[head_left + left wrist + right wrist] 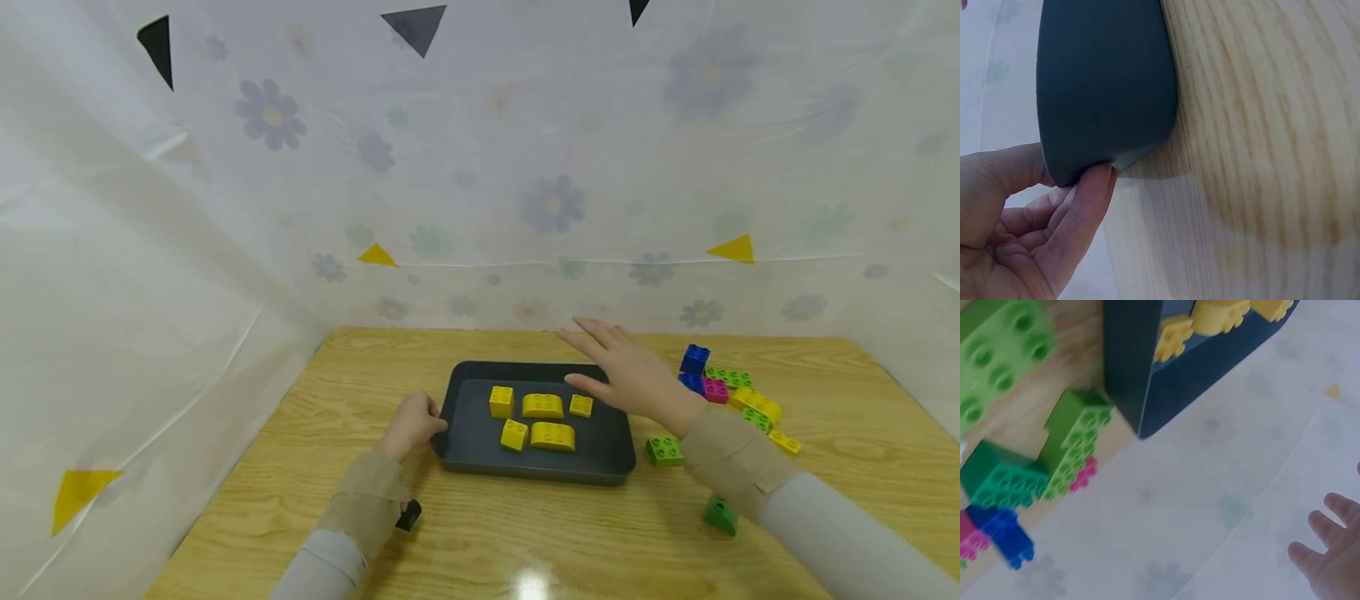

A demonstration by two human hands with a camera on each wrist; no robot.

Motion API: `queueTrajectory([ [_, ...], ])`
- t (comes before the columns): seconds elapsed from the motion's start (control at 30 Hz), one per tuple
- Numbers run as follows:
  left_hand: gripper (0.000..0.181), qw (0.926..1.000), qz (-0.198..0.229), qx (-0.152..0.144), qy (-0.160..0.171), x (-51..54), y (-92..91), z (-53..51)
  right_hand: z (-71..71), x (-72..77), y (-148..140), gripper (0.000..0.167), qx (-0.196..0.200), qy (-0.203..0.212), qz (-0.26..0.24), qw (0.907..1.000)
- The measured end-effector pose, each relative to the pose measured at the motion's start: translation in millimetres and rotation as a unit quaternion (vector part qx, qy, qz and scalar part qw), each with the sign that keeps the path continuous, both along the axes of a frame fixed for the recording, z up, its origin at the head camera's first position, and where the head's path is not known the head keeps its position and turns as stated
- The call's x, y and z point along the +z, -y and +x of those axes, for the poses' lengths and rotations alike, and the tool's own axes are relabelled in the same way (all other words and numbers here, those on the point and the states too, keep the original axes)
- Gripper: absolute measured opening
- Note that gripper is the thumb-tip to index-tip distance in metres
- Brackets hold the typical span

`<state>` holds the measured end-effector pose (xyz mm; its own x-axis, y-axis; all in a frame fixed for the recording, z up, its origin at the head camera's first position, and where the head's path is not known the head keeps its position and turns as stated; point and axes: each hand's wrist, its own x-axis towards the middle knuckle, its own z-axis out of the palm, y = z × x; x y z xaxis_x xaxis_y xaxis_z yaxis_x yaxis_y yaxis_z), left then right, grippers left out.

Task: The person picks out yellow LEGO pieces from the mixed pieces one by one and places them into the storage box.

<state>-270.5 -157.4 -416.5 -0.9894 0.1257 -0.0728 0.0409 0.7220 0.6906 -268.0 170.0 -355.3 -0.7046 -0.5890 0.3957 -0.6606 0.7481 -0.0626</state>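
A dark grey tray (534,475) lies on the wooden table and holds several yellow building blocks, among them a square block (501,402) and a curved-top block (552,437). At the tray's left side, my left hand (412,425) pinches the rim near the corner. The left wrist view shows the fingers (1088,194) of that hand against the tray's outer wall (1107,75). Over the right end of the tray, my right hand (637,375) hovers with fingers spread and holds nothing. Those straight fingers also appear at the right wrist view's lower right.
Right of the tray lie loose blocks: a light green block (664,451), a dark green block (721,515), a blue block (695,359), a pink block (716,390) and some yellow ones. A small black object (408,515) is by the left wrist. A flowered sheet (480,167) hangs behind the table.
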Motion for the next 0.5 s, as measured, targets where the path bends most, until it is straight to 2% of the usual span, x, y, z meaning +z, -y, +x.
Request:
queueTrajectory([
  [0.17,0.041,0.9999,-0.013,0.005,-0.003,0.0,-0.3,0.1,2.3,8.5,-30,0.069,-0.042,-0.035,-0.01,0.9985],
  [0.33,0.035,0.9996,-0.022,0.009,-0.011,-0.1,-0.3,0.9,5.3,14.5,-62,0.072,-0.067,-0.046,-0.027,0.9963],
  [0.5,0.036,0.9996,-0.026,0.01,-0.009,0.5,-0.6,1.7,6.5,12.4,-95,0.07,-0.1,-0.056,-0.049,0.9922],
])
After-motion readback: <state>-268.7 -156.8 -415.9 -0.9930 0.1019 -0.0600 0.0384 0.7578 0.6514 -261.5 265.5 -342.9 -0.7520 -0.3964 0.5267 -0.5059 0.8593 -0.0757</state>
